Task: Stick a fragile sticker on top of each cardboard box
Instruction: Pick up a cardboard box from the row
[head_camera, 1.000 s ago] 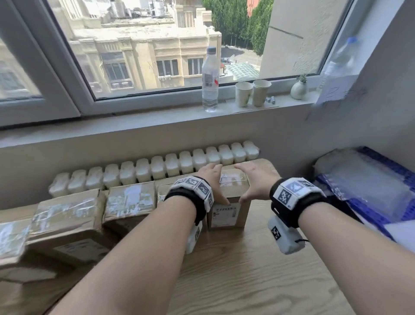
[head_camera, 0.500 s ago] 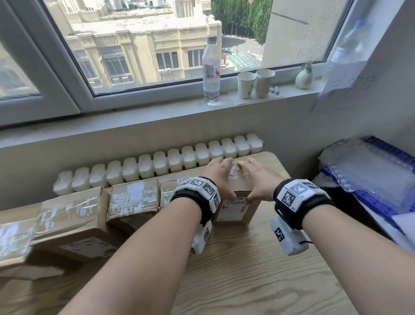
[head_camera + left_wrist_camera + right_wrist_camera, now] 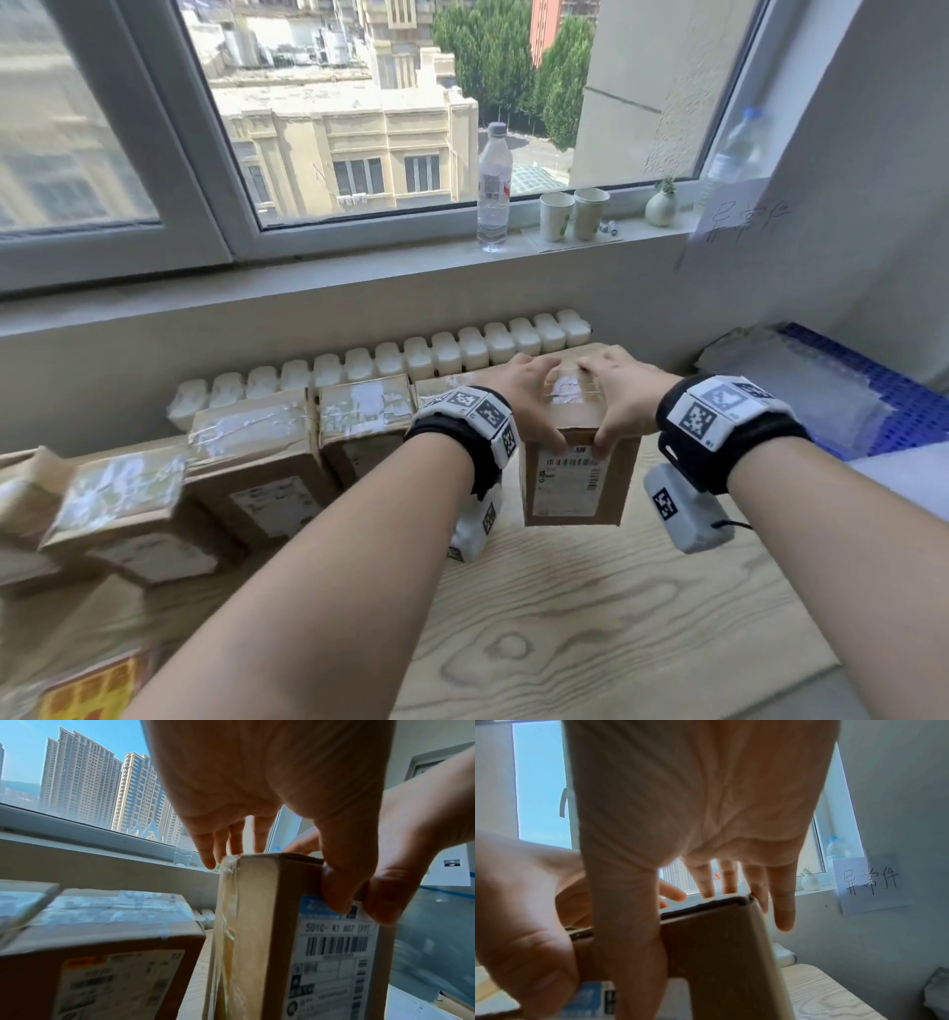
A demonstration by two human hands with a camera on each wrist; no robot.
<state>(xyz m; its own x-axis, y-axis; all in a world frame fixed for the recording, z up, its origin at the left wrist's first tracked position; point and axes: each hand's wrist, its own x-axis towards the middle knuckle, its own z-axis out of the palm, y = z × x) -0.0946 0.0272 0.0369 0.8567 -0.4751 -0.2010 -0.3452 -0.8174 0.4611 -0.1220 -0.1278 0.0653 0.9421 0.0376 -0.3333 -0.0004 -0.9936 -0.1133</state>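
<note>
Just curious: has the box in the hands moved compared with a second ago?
Yes. The box has been lifted off the wooden table and drawn nearer, away from the radiator, gripped by both hands.

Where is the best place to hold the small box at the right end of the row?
Probably its top edges, from above: the box stands tall and narrow, its neighbour blocking one side. Both hands already pinch there.

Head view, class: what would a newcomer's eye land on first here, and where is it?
First, the cardboard box at the centre, gripped from both sides by the left hand and right hand, apparently lifted off the wooden table. Next, the row of taped boxes to its left, then the water bottle on the windowsill behind.
</note>
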